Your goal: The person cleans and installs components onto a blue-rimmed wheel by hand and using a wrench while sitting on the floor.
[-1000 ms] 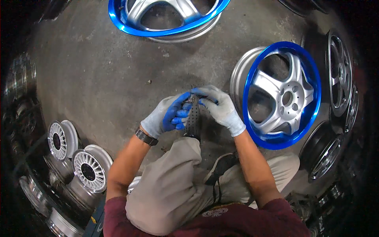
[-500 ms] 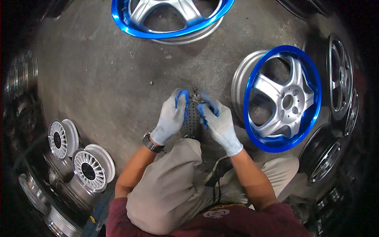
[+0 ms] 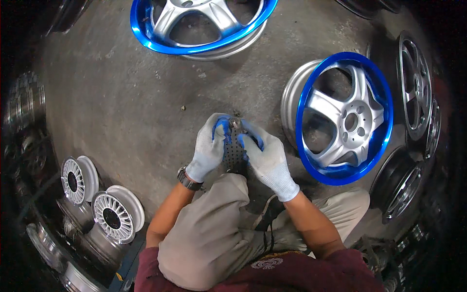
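Note:
My left hand (image 3: 210,146) and my right hand (image 3: 265,155) wear pale gloves with blue palms and meet beyond my bent knee. The fingers of both are curled closed around a small, greyish, slightly shiny piece (image 3: 236,123) between the fingertips. Its kind does not show, and the fingers cover most of it. Below it, between the hands, shows a dark surface dotted with small holes (image 3: 234,155), perhaps the top of my shoe. Right of my right hand stands a silver five-spoke wheel rim (image 3: 351,121) with a blue outer lip, apart from the hand.
Another blue-lipped silver rim (image 3: 204,46) lies ahead on the concrete floor (image 3: 121,97). Two small multi-spoke rims (image 3: 113,218) stand at the lower left. Darker rims (image 3: 414,87) line the right side. A tiny pebble-like bit (image 3: 183,108) lies on the floor.
Both hands have shifted slightly down and stay close together, with fingers closed around the small piece. The whole view has moved a little; the rims appear not to have been moved.

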Action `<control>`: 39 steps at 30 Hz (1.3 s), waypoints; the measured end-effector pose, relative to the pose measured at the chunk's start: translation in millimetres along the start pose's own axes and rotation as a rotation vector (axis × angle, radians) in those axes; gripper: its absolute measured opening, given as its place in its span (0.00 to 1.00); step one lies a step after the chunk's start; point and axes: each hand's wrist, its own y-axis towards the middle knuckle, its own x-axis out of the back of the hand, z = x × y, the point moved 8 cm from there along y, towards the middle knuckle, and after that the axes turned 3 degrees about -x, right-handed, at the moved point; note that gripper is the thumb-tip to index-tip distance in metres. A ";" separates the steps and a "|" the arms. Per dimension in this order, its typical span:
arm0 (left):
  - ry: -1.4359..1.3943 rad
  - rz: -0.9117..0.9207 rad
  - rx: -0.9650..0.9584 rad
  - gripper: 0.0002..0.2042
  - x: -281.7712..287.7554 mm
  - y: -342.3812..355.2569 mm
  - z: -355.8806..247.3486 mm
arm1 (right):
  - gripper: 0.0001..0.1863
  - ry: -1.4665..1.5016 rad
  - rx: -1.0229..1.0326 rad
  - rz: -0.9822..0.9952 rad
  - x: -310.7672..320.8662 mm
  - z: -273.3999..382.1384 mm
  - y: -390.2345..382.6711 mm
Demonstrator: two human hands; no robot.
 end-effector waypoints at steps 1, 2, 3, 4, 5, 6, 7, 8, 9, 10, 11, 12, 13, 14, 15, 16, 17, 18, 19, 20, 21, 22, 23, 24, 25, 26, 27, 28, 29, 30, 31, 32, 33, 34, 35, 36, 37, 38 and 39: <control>-0.030 0.012 0.026 0.21 -0.4 -0.3 1.0 | 0.21 -0.068 0.075 -0.058 2.2 3.8 -1.3; -0.030 0.014 0.025 0.21 -2.0 -1.2 4.4 | 0.21 -0.067 0.075 -0.060 2.1 3.3 -3.0; -0.047 -0.010 0.006 0.22 -1.8 -1.3 7.0 | 0.21 -0.043 0.070 -0.055 1.6 6.7 -4.6; -0.065 -0.035 -0.014 0.24 -0.4 -1.9 8.8 | 0.21 -0.030 0.068 -0.052 0.8 7.2 -5.2; -0.063 -0.035 -0.015 0.24 0.7 -3.2 11.4 | 0.21 -0.018 0.066 -0.049 0.0 7.9 -5.7; -0.095 -0.022 -0.026 0.24 -0.1 -2.4 8.6 | 0.21 -0.030 0.076 -0.046 0.0 6.9 -5.8; -0.127 -0.009 -0.037 0.24 -0.9 -2.0 6.4 | 0.21 -0.036 0.080 -0.045 0.6 7.0 -6.1; -0.128 -0.007 -0.038 0.24 -1.1 -2.2 5.8 | 0.21 -0.043 0.085 -0.045 1.2 7.3 -6.1; -0.170 -0.003 -0.016 0.24 -1.1 -3.2 7.4 | 0.21 -0.075 0.091 -0.043 1.2 9.0 -6.2; -0.213 0.001 0.007 0.24 -1.0 -3.9 9.3 | 0.21 -0.091 0.094 -0.042 1.3 9.9 -6.6; -0.213 0.002 0.006 0.24 0.5 -3.7 10.2 | 0.20 -0.107 0.097 -0.042 1.5 10.8 -6.9; -0.274 0.034 0.020 0.23 -0.1 -3.2 12.2 | 0.20 -0.153 0.175 -0.065 2.7 17.6 -8.6; -0.334 0.067 0.033 0.23 -1.4 -2.9 13.4 | 0.20 -0.199 0.252 -0.088 3.6 24.3 -10.9; -0.335 0.067 0.032 0.23 -0.5 -2.5 13.2 | 0.20 -0.201 0.253 -0.089 4.1 25.2 -11.6; -0.342 0.087 0.044 0.23 -2.1 -2.2 13.6 | 0.20 -0.230 0.255 -0.092 4.6 25.9 -12.5; -0.349 0.107 0.057 0.23 -3.8 -2.5 14.4 | 0.19 -0.260 0.257 -0.095 4.8 26.2 -13.1; -0.351 0.108 0.056 0.23 -3.8 -3.1 15.9 | 0.19 -0.263 0.255 -0.096 4.6 24.9 -13.2; -0.397 0.110 0.060 0.22 -3.6 -3.9 17.8 | 0.19 -0.236 0.265 -0.093 4.2 23.9 -13.1; -0.442 0.112 0.064 0.21 -4.0 -4.7 19.4 | 0.18 -0.209 0.274 -0.090 3.7 23.0 -12.9; -0.443 0.111 0.064 0.21 -4.5 -6.2 20.4 | 0.18 -0.210 0.274 -0.089 4.9 22.3 -11.0; -0.626 0.112 0.199 0.19 -9.3 -9.4 26.5 | 0.18 -0.212 0.313 -0.048 5.6 24.9 -8.0; -0.807 0.111 0.335 0.17 -15.2 -13.6 31.1 | 0.18 -0.214 0.352 -0.006 6.6 26.9 -4.2; -0.807 0.108 0.336 0.17 -14.9 -15.1 27.4 | 0.18 -0.215 0.352 -0.003 12.2 24.6 2.4; -0.922 0.143 0.502 0.16 -24.0 -18.7 20.1 | 0.19 -0.293 0.446 0.035 15.1 25.5 7.3; -1.036 0.178 0.670 0.18 -33.9 -24.9 17.7 | 0.19 -0.374 0.539 0.075 14.9 25.3 11.9; -1.041 0.180 0.669 0.18 -33.2 -23.1 22.3 | 0.22 -0.450 0.581 0.065 15.3 20.8 18.4; -1.127 0.295 0.838 0.19 -40.3 -31.4 31.8 | 0.22 -0.449 0.579 0.070 14.4 12.4 27.4; -1.211 0.417 1.006 0.20 -48.3 -40.0 36.3 | 0.22 -0.536 0.685 0.083 9.7 9.2 31.6; -1.216 0.418 1.007 0.20 -48.0 -38.3 40.7 | 0.23 -0.624 0.791 0.096 4.7 5.0 31.9; -1.233 0.381 1.069 0.20 -45.5 -40.5 47.3 | 0.24 -0.648 0.821 0.074 -0.1 2.6 33.6; -1.249 0.344 1.130 0.20 -43.4 -43.6 54.2 | 0.24 -0.647 0.822 0.084 -5.4 -1.5 36.2; -1.254 0.427 1.080 0.19 -44.0 -44.2 56.9 | 0.23 -0.725 0.887 0.039 -10.6 -2.8 35.3; -1.264 0.420 1.080 0.19 -43.6 -45.9 58.4 | 0.22 -0.808 0.950 -0.007 -14.3 -2.7 32.4; -1.190 0.440 1.060 0.19 -42.7 -48.2 60.7 | 0.22 -0.811 0.950 0.005 -16.8 -5.2 32.5; -1.117 0.458 1.040 0.19 -42.2 -50.2 63.4 | 0.21 -0.848 0.974 0.018 -20.7 -7.8 31.1; -1.123 0.450 1.035 0.19 -42.8 -48.5 64.2 | 0.21 -0.885 1.003 0.027 -23.8 -8.6 30.5; -1.025 0.426 1.085 0.18 -42.8 -50.1 71.8 | 0.21 -0.886 1.009 0.036 -24.1 -12.9 31.5; -0.927 0.401 1.133 0.17 -41.7 -53.3 80.0 | 0.19 -0.932 0.991 0.060 -25.0 -21.6 34.2; -0.930 0.394 1.132 0.17 -42.8 -55.8 89.4 | 0.18 -0.977 0.971 0.083 -27.5 -28.0 36.4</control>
